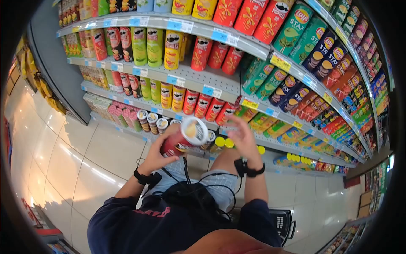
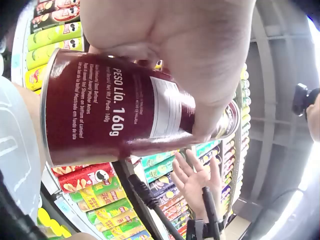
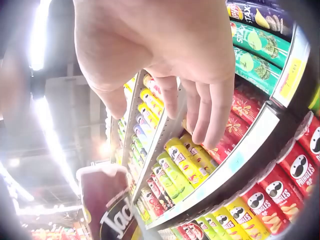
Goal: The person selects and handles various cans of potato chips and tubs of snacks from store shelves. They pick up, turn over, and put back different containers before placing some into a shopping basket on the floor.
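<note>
My left hand (image 1: 154,153) grips a dark red canister of chips (image 1: 174,142) whose pale lid tilts up toward the head camera. In the left wrist view the left thumb and fingers wrap round the canister (image 2: 95,110), and white print reading 160g and a pale label show on its side. Part of the word "Jack" is readable on the canister (image 3: 107,205) in the right wrist view. To the right of it, my right hand (image 1: 244,139) is raised apart from the canister, its fingers spread and holding nothing.
In front stand curved shelves (image 1: 211,80) with rows of chip canisters, red Pringles (image 1: 202,53) on the left part and green Stax (image 1: 292,27) on the right. Shorter tubs (image 1: 163,123) line the lowest shelf. Cables (image 1: 211,180) lie across the person's lap.
</note>
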The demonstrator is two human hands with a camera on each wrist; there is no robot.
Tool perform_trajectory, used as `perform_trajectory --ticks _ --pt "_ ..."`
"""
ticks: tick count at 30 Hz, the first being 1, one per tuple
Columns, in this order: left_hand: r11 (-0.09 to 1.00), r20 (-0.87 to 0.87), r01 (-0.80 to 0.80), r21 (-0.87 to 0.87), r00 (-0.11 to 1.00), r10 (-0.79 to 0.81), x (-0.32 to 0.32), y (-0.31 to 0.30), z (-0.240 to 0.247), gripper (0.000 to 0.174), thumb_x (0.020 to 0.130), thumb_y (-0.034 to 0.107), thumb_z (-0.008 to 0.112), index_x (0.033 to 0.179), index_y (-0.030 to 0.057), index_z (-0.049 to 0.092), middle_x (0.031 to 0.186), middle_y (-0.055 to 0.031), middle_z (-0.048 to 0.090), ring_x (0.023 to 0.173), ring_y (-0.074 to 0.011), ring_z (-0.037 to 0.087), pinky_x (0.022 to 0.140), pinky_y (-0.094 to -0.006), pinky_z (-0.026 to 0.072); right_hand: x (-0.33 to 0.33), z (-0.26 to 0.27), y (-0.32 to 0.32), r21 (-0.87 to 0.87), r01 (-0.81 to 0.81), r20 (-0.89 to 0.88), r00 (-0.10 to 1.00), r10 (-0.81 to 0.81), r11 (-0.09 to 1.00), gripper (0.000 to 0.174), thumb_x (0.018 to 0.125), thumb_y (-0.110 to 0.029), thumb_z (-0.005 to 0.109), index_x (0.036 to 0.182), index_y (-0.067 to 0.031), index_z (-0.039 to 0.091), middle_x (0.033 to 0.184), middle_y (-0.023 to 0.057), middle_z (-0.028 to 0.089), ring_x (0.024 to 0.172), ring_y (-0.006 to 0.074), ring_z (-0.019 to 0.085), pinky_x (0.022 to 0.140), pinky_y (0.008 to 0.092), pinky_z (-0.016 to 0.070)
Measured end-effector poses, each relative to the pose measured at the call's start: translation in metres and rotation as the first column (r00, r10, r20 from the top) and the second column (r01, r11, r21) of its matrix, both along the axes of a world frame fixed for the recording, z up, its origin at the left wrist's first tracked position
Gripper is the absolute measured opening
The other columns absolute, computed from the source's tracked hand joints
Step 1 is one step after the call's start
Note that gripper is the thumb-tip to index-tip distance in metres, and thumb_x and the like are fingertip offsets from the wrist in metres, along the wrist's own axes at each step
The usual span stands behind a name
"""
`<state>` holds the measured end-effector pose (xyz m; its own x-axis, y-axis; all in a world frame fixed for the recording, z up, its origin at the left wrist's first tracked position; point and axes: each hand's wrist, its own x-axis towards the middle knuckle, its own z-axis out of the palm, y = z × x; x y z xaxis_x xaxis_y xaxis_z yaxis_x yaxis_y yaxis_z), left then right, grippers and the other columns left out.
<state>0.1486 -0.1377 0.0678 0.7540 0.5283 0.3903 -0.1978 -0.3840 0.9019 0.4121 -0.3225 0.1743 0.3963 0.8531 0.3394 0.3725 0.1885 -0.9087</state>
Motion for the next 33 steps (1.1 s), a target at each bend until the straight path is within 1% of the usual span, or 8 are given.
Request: perform_trajectory --ticks 12,18,19,20,21,23,25,33 --pt "0.859 0.203 -0.05 -0.509 0.963 0.176 -0.034 0.013 -0.054 0.09 0.08 0.025 0.078 0.146 0.0037 0.02 0.138 -0.0112 0.042 0.129 -0.0215 0.043 0.107 -0.038 0.0354 0.104 0.062 0.176 0.221 0.341 0.241 0.888 -0.391 0.913 0.051 0.083 -0.023 0.074 0.123 0.0015 0.054 0.109 0.0129 0.066 0.103 0.0232 0.062 0.084 0.0329 0.0511" --pt "0.881 0.134 -0.074 -0.468 0.979 0.153 -0.04 0.02 -0.073 0.095 0.082 0.032 0.076 0.148 0.0019 0.013 0.14 -0.0137 0.039 0.129 -0.0227 0.041 0.108 -0.0374 0.0327 0.131 0.072 0.243 0.251 0.531 0.754 0.418 -0.507 0.81 0.06 0.076 -0.033 0.074 0.122 0.002 0.054 0.111 0.0266 0.063 0.09 0.0419 0.064 0.087 0.0476 0.0478" --pt "0.894 0.116 -0.072 -0.443 0.984 0.137 -0.042 0.021 -0.074 0.095 0.082 0.033 0.076 0.147 0.0017 0.014 0.139 -0.0149 0.039 0.13 -0.0234 0.04 0.108 -0.0375 0.0326 0.143 0.066 0.254 0.492 0.471 0.792 0.106 -0.601 0.732 0.059 0.078 -0.039 0.07 0.12 0.0001 0.056 0.112 0.0269 0.062 0.098 0.043 0.061 0.089 0.0475 0.0469" --pt "0.919 0.117 -0.07 -0.389 0.985 0.124 -0.043 0.022 -0.073 0.094 0.081 0.033 0.076 0.146 0.0016 0.015 0.138 -0.0154 0.04 0.13 -0.0236 0.04 0.108 -0.0376 0.0325 0.155 0.067 0.26 0.445 0.527 0.834 0.051 -0.55 0.724 0.063 0.079 -0.046 0.067 0.122 -0.0022 0.056 0.115 0.0266 0.061 0.104 0.0437 0.058 0.093 0.0467 0.0455" --pt "0.941 0.115 -0.081 -0.328 0.985 0.125 -0.044 0.025 -0.07 0.093 0.081 0.033 0.076 0.145 0.0015 0.016 0.137 -0.016 0.04 0.13 -0.0239 0.039 0.108 -0.0377 0.0325 0.157 0.071 0.263 0.338 0.529 0.845 0.194 -0.498 0.778 0.063 0.081 -0.047 0.064 0.124 -0.0036 0.055 0.118 0.0254 0.061 0.105 0.0438 0.058 0.094 0.0472 0.0454" --pt "0.955 0.049 -0.136 -0.263 0.987 0.154 -0.048 0.025 -0.059 0.09 0.08 0.032 0.076 0.142 0.0015 0.019 0.135 -0.0169 0.041 0.13 -0.0241 0.039 0.108 -0.0378 0.0322 0.152 0.082 0.27 0.44 0.488 0.849 0.047 -0.526 0.754 0.062 0.084 -0.046 0.059 0.127 -0.002 0.054 0.13 0.0258 0.054 0.119 0.0428 0.051 0.1 0.0459 0.042" --pt "0.938 0.06 -0.099 -0.332 0.99 0.126 -0.048 0.026 -0.059 0.088 0.081 0.032 0.076 0.142 0.0017 0.021 0.135 -0.0178 0.041 0.13 -0.0244 0.039 0.108 -0.0381 0.0325 0.152 0.091 0.276 0.215 0.699 0.902 0.125 -0.413 0.682 0.063 0.084 -0.044 0.062 0.13 -0.0016 0.052 0.135 0.0262 0.05 0.125 0.0425 0.047 0.105 0.0459 0.0383" --pt "0.963 0.075 -0.135 -0.235 0.985 0.156 -0.049 0.027 -0.055 0.091 0.08 0.031 0.077 0.144 0.0016 0.018 0.137 -0.0186 0.04 0.129 -0.0261 0.041 0.108 -0.0389 0.0331 0.15 0.078 0.285 0.356 0.709 0.836 0.05 -0.546 0.609 0.073 0.08 -0.04 0.069 0.138 -0.0029 0.044 0.139 0.0266 0.046 0.13 0.0444 0.04 0.109 0.0495 0.032"
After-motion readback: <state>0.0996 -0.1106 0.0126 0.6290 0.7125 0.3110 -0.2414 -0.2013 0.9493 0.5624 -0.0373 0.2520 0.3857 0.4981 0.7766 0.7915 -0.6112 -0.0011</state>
